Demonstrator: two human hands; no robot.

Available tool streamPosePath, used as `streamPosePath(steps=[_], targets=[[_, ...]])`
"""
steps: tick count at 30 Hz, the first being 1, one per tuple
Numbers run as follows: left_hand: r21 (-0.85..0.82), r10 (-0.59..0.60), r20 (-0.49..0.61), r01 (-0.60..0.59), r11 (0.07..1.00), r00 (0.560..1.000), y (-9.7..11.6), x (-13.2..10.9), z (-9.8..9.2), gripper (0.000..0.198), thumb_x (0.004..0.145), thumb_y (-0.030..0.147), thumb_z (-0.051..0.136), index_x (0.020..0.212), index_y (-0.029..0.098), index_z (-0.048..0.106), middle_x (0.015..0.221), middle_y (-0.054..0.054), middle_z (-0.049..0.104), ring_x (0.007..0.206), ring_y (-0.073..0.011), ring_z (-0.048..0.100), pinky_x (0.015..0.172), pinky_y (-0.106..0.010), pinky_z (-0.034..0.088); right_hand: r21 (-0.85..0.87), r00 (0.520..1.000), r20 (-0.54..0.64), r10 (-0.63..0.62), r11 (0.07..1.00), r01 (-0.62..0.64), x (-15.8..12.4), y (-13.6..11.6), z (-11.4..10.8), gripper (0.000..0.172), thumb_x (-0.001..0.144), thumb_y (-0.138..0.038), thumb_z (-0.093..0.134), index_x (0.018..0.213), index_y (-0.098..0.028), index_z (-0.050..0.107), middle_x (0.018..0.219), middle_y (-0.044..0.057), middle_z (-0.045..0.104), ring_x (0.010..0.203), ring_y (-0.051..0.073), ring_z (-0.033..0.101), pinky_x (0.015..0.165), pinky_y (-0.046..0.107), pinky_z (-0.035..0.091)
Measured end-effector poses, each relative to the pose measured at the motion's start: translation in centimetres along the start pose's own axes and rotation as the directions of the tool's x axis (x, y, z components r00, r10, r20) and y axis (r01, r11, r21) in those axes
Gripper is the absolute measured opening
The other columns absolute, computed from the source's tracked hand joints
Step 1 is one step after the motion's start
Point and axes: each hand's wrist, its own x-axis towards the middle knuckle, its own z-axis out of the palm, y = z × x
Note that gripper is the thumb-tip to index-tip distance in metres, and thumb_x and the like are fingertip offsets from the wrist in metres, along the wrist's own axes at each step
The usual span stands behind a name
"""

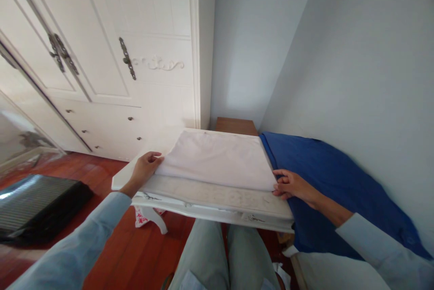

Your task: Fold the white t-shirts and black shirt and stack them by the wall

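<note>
A pale pinkish-white cloth (pixel 217 159) lies spread over the top of a white table (pixel 217 196) with curved legs and dark trim. My left hand (pixel 145 170) pinches the cloth's left edge between thumb and fingers. At the near right corner, my right hand (pixel 292 185) has its fingertips closed on the same cloth. The cloth's front edge runs roughly straight between both hands, leaving a strip of tabletop bare along the front. Beneath my right hand and forearm is a dark blue cloth (pixel 325 168), which meets the white cloth's right side.
A white wardrobe (pixel 162 91) with dark metal handles stands behind the table at left. A brown wooden box (pixel 236 126) sits in the corner. Something flat and black with a striped top (pixel 44 208) lies on the red wooden floor (pixel 118 254). A grey wall (pixel 366 77) rises at right.
</note>
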Motion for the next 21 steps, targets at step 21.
streamPosePath(steps=[21], targets=[[-0.039, -0.035, 0.108, 0.04, 0.998, 0.993, 1.1, 1.8, -1.0, 0.058, 0.054, 0.061, 0.075, 0.09, 0.017, 0.064, 0.075, -0.005, 0.068, 0.07, -0.0213, 0.065, 0.057, -0.029, 0.048, -0.284, 0.999, -0.007, -0.042, 0.958, 0.038, 0.6, -0.3, -1.8, 0.066, 0.077, -0.032, 0.073, 0.137, -0.014, 0.051, 0.1, 0.012, 0.071, 0.055, 0.015, 0.065, 0.046, 0.025, 0.053]])
